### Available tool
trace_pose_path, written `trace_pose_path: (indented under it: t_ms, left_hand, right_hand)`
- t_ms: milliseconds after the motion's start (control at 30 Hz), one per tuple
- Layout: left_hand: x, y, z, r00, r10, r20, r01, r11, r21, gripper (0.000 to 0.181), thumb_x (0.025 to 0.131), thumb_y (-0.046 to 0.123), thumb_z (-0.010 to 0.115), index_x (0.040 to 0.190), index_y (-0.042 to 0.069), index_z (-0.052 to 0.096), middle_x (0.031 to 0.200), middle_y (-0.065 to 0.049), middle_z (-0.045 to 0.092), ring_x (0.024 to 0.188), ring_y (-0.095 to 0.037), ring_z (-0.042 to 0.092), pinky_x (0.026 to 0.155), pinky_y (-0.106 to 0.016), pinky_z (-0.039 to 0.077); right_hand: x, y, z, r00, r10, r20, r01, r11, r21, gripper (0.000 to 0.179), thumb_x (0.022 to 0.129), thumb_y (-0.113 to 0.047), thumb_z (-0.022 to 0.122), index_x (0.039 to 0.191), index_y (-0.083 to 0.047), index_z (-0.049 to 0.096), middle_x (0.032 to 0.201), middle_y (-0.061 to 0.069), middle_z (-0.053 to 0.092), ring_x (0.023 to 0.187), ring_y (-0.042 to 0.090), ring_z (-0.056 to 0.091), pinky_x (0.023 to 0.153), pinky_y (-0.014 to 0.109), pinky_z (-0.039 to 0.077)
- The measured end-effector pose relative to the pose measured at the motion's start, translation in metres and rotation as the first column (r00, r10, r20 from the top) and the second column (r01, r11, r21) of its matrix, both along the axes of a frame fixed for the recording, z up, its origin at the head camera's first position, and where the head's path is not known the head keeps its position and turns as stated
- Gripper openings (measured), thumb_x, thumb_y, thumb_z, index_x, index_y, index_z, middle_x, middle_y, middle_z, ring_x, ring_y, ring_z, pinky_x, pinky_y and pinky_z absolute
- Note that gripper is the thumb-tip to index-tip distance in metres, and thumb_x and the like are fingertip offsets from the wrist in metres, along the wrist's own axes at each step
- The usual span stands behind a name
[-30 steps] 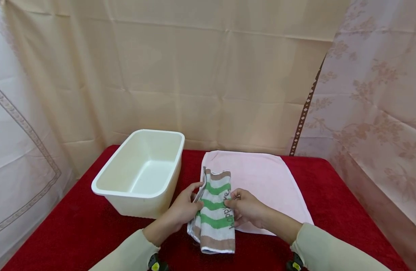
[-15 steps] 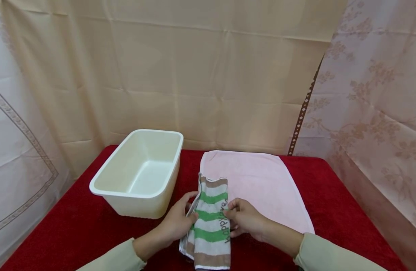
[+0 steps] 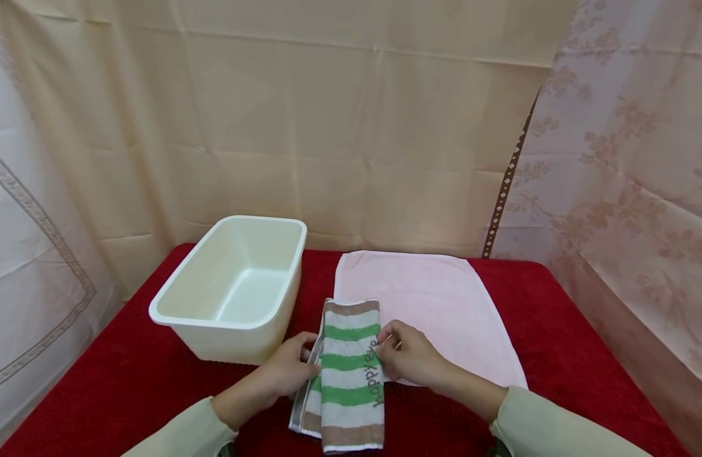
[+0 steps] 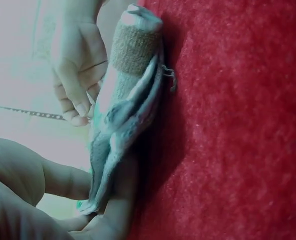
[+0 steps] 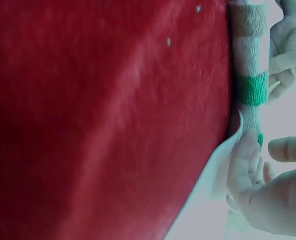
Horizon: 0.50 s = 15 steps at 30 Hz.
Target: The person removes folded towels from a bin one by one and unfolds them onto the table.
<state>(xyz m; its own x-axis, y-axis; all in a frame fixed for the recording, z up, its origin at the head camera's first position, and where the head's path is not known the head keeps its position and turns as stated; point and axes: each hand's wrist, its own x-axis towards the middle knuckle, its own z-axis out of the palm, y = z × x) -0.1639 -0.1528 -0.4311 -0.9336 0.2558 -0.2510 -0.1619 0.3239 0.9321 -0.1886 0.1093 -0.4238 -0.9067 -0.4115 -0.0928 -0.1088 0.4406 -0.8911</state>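
Note:
A folded hand towel with white, green and brown stripes and dark lettering lies on the red cloth, in front of me. My left hand pinches its left side, where loose layers fan out; in the left wrist view the thumb and fingers have the towel's layers between them. My right hand is at the towel's right edge. In the right wrist view, its fingers touch that edge while the thumb stands apart from the cloth. Part of the towel's underside is hidden.
To the left stands a cream plastic basin with nothing visible inside. A pink towel lies spread flat behind and right of the striped one. The red-covered table meets beige curtains at the back.
The striped towel has moved left and nearer to me, with both hands following. Its upper part has turned straighter and lies flatter. The right thumb has come away from the towel's face.

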Motion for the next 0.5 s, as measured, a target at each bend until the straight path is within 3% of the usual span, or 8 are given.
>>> trace_pose_path:
  t_ms: [67, 100, 167, 300, 500]
  left_hand:
    - [0.001, -0.002, 0.0, 1.0, 0.011, 0.02, -0.011, 1.0, 0.007, 0.046, 0.091, -0.004, 0.064, 0.135, -0.006, 0.049, 0.095, -0.015, 0.061, 0.076, -0.025, 0.067, 0.061, -0.042, 0.059]
    - [0.001, -0.004, 0.0, 0.999, 0.014, 0.033, -0.015, 1.0, 0.007, 0.043, 0.092, -0.003, 0.064, 0.133, -0.007, 0.05, 0.094, -0.015, 0.062, 0.075, -0.025, 0.068, 0.06, -0.042, 0.059]
    - [0.002, -0.006, 0.001, 0.998, 0.012, 0.061, -0.013, 1.0, 0.004, 0.039, 0.093, -0.002, 0.065, 0.129, -0.007, 0.051, 0.093, -0.015, 0.062, 0.074, -0.024, 0.069, 0.058, -0.043, 0.06]
    - [0.001, -0.01, 0.001, 0.995, -0.018, 0.102, 0.017, 1.0, 0.009, 0.034, 0.094, 0.0, 0.067, 0.124, -0.006, 0.053, 0.092, -0.015, 0.063, 0.075, -0.024, 0.069, 0.059, -0.044, 0.061]
    - [0.0, -0.017, -0.001, 0.991, -0.076, 0.106, 0.073, 0.997, 0.024, 0.031, 0.091, -0.002, 0.07, 0.119, -0.005, 0.057, 0.09, -0.012, 0.063, 0.072, -0.022, 0.068, 0.057, -0.043, 0.06]
  right_hand:
    - [-0.003, -0.001, 0.001, 0.98, 0.087, -0.178, -0.065, 0.99, 0.123, 0.008, 0.1, -0.01, 0.063, 0.103, -0.004, 0.06, 0.084, 0.003, 0.06, 0.069, 0.012, 0.059, 0.058, 0.027, 0.054]
    - [-0.005, -0.002, 0.002, 0.957, 0.138, -0.257, -0.09, 0.978, 0.188, 0.006, 0.1, -0.011, 0.064, 0.103, -0.006, 0.061, 0.085, 0.0, 0.06, 0.07, 0.01, 0.059, 0.059, 0.026, 0.053]
    - [-0.007, -0.004, 0.004, 0.883, 0.256, -0.394, -0.129, 0.938, 0.321, 0.006, 0.1, -0.011, 0.065, 0.104, -0.008, 0.063, 0.088, -0.005, 0.06, 0.075, 0.006, 0.057, 0.063, 0.023, 0.053]
    - [-0.011, -0.013, 0.011, 0.698, 0.486, -0.525, -0.17, 0.825, 0.539, 0.017, 0.098, -0.015, 0.069, 0.115, -0.013, 0.065, 0.101, -0.005, 0.061, 0.091, 0.005, 0.057, 0.077, 0.019, 0.052]
    - [-0.013, -0.035, 0.019, 0.364, 0.768, -0.527, -0.244, 0.625, 0.742, 0.027, 0.096, -0.016, 0.07, 0.122, -0.019, 0.066, 0.115, -0.006, 0.066, 0.107, 0.011, 0.058, 0.093, 0.021, 0.048]
